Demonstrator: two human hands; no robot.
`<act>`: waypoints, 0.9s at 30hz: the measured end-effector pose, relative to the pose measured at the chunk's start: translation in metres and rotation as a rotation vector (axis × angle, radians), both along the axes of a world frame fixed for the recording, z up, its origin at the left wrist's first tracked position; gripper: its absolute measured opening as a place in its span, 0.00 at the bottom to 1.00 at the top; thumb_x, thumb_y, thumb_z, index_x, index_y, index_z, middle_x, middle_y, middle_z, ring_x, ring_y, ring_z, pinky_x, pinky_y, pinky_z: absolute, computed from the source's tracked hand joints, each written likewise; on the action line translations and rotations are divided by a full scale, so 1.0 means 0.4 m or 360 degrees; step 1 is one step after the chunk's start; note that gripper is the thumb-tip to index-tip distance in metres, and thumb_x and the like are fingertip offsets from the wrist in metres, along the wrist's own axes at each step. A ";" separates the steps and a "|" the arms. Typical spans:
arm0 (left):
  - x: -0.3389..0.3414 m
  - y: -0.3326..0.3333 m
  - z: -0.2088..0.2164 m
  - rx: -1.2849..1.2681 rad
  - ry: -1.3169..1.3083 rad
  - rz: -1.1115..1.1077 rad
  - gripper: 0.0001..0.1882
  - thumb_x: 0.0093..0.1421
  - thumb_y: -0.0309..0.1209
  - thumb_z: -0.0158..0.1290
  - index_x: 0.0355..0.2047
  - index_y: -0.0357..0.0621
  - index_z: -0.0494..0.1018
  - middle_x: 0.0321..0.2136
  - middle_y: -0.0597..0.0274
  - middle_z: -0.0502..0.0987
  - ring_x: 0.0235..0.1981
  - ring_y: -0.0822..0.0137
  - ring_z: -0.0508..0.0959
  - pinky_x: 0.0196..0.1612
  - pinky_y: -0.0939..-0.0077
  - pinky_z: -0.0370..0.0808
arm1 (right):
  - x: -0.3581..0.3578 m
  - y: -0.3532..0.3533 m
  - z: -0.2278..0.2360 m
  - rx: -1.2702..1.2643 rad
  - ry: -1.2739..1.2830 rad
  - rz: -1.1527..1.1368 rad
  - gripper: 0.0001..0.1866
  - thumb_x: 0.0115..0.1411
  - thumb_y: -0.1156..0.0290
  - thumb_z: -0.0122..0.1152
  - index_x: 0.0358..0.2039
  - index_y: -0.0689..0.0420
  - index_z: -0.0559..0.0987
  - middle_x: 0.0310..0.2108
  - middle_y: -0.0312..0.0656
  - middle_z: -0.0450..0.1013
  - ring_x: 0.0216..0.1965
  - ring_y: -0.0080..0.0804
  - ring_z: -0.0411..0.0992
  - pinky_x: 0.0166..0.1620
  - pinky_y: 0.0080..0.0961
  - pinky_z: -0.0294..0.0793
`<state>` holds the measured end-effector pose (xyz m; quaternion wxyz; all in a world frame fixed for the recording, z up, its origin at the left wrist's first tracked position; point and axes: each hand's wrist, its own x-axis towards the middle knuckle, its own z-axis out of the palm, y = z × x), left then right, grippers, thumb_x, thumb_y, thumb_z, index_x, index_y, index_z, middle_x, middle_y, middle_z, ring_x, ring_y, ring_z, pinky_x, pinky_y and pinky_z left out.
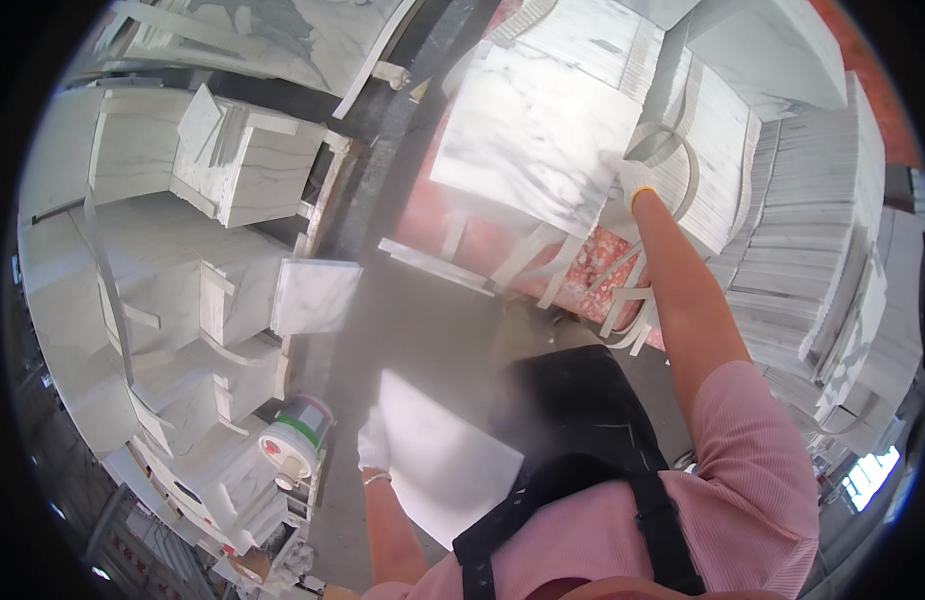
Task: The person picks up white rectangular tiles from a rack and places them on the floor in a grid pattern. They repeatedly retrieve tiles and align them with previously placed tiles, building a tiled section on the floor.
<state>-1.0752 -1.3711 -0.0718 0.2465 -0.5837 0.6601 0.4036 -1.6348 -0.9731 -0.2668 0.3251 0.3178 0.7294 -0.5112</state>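
My left hand [375, 440], in a white glove, is closed on the left edge of a pale square stone tile [448, 455]. That tile hangs low beside my body, its face bright and nearly plain. Farther off to the right, my gloved right hand [631, 178] grips the right edge of a grey-veined white marble tile [538, 130]. This tile leans at the front of a row of stacked tiles [718, 150]; its far side covers part of them. My right fingertips are partly blurred. A loose pale strap [683, 160] curls beside that hand.
A red stone slab [603, 268] with pale strips lies under the right-hand stacks. Several more tiles [803, 230] stand packed at far right. On the left are marble blocks [268, 170], a small tile stack [318, 297] jutting out, and a white-and-green bucket [295, 437].
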 end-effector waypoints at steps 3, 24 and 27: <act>-0.009 -0.011 0.010 -0.0029 -0.0036 -0.0082 0.37 0.71 0.57 0.39 0.53 0.30 0.73 0.45 0.39 0.81 0.45 0.45 0.78 0.55 0.60 0.70 | 0.014 -0.009 0.058 -0.0077 0.0077 -0.0011 0.27 0.56 0.54 0.72 0.48 0.61 0.80 0.44 0.42 0.78 0.41 0.32 0.77 0.43 0.33 0.80; -0.140 -0.128 -0.063 -0.0214 0.0142 -0.0877 0.20 0.72 0.36 0.43 0.55 0.36 0.73 0.49 0.49 0.79 0.48 0.55 0.79 0.52 0.64 0.75 | 0.128 -0.166 0.404 -0.0547 0.1076 0.0371 0.12 0.59 0.69 0.63 0.39 0.63 0.85 0.31 0.40 0.81 0.34 0.27 0.77 0.41 0.26 0.76; -0.183 -0.144 -0.040 -0.0293 0.0389 -0.0658 0.40 0.69 0.60 0.41 0.48 0.26 0.77 0.40 0.48 0.82 0.43 0.58 0.77 0.52 0.66 0.71 | 0.226 -0.089 0.559 -0.0327 0.1030 0.0427 0.11 0.57 0.71 0.64 0.38 0.62 0.85 0.29 0.39 0.81 0.32 0.24 0.77 0.37 0.24 0.76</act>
